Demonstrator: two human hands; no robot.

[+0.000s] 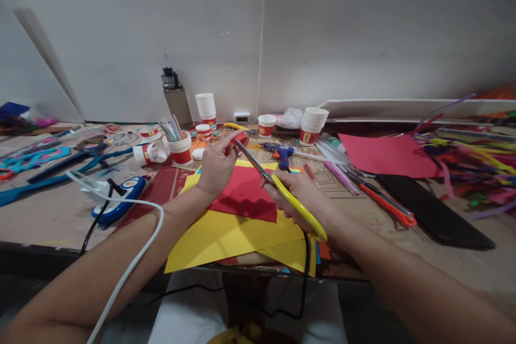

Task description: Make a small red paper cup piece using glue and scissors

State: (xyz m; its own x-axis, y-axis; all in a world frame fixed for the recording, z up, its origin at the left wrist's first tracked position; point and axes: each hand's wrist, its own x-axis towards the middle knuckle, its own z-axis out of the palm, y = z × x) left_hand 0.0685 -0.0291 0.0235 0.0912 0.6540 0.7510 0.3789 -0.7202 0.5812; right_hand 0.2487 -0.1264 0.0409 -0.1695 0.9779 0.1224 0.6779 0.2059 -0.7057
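Observation:
My left hand (218,164) pinches a small piece of red paper (237,141) above the table. The metal blades of the yellow-handled scissors (300,207) reach up to that piece. My right hand (296,193) is closed around the scissors near the pivot, and one yellow handle extends past it. Beneath both hands, a red sheet (246,196) lies on top of yellow sheets (213,242). Whether the blades are cutting into the paper is too small to tell.
A cup of pencils (179,153), stacked cups (312,128) and a blue glue gun (284,156) stand or lie beyond my hands. At right are an orange cutter (389,204) and a black slab (433,215). A white cable (155,236) crosses my left forearm.

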